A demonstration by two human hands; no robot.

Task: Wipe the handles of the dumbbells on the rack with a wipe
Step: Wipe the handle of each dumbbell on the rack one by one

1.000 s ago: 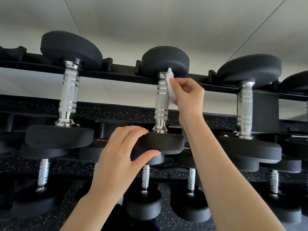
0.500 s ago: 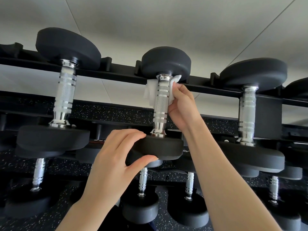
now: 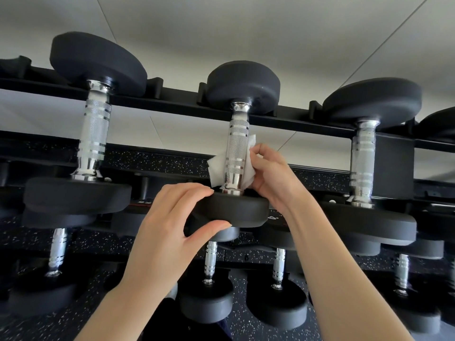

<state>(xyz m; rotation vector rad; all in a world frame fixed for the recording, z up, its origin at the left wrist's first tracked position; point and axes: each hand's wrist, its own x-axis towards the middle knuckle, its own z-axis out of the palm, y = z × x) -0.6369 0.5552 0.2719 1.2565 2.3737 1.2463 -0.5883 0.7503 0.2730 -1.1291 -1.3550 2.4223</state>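
Dumbbell handle (image 3: 235, 156), chrome and knurled, on the rack's (image 3: 172, 103) top tier, is being wrapped low down by a white wipe (image 3: 247, 168). The wipe is being pinched around it by the right hand's (image 3: 273, 173) grip. The near weight head (image 3: 236, 210) is being clasped by the left hand (image 3: 172, 222), likely to stop rolling.
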